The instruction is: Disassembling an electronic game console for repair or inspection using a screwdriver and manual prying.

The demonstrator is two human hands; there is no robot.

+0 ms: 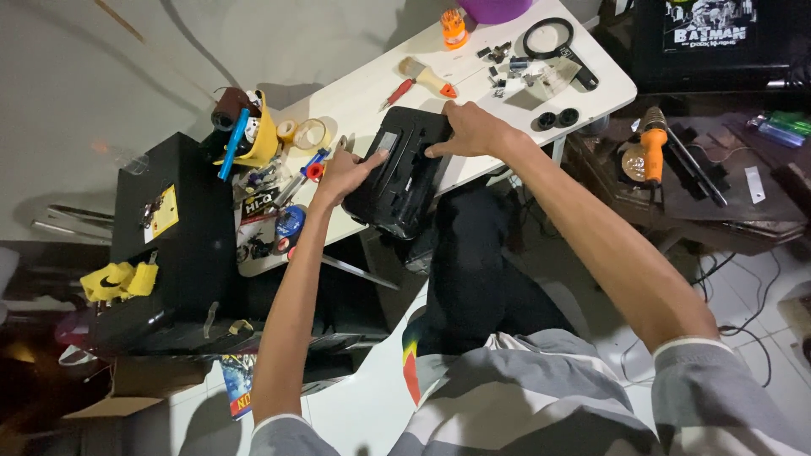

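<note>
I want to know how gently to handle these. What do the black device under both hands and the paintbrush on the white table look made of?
Black device: looks like moulded hard plastic, mostly matte, with recessed panels and soft highlights. Paintbrush: pale handle that looks like bare wood, light bristles, an orange tip that may be plastic. White table: smooth, probably laminate.

**Crowded left edge, open strip at the middle of the table**

Both hands sit on the black device [404, 173] at the near edge of the white table [372, 97]. To the left hand's [345, 173] side the way is choked: tape rolls [304, 133], a yellow holder [253, 135] stuffed with tools, and loose bits right beside it. Beyond the right hand [473, 128] lie a brush [427, 78], a red screwdriver [397, 91], a scatter of small parts [511, 72] and a magnifying glass [553, 40]. Bare tabletop shows between the tape rolls and the screwdriver.
</note>
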